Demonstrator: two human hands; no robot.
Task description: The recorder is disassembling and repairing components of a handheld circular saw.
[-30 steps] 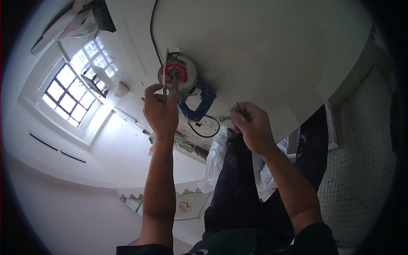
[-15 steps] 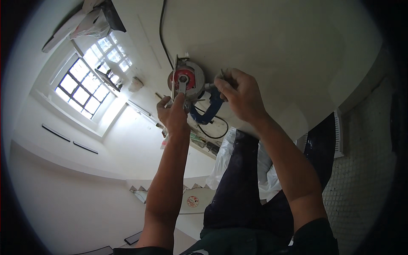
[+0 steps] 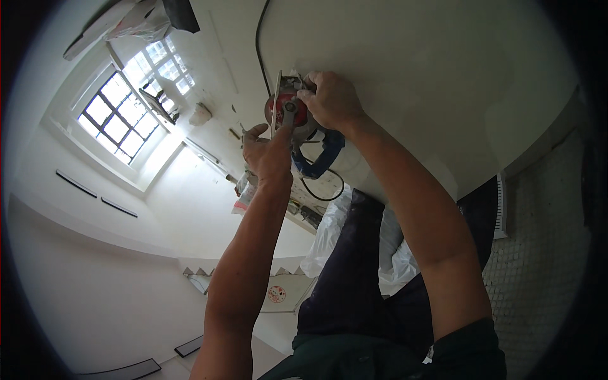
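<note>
Head view: a circular saw (image 3: 306, 131) with a blue handle (image 3: 328, 151) lies on a pale, smooth surface (image 3: 418, 76), near the edge beside the person's legs and well apart from the curved right edge. The left hand (image 3: 270, 155) grasps a flat wrench (image 3: 290, 115), whose head sits at the centre of the red disc (image 3: 301, 114); its outer fingers stand beside the base plate (image 3: 277, 101), which shows edge-on. The right hand (image 3: 334, 101) has thumb and fingers bent in at the saw's upper end; whether they grasp the housing or some small part cannot be told. A black cord (image 3: 258, 47) runs out of frame at the top, so its supply end could not be checked. Risks, as judged: a wrench not fully seated could slip under load and carry the left knuckles into the disc's rim or the base plate; weak bracing by the right hand could let the saw rock or turn; a live cord and a bumped trigger could spin the disc against the fingers.
</note>
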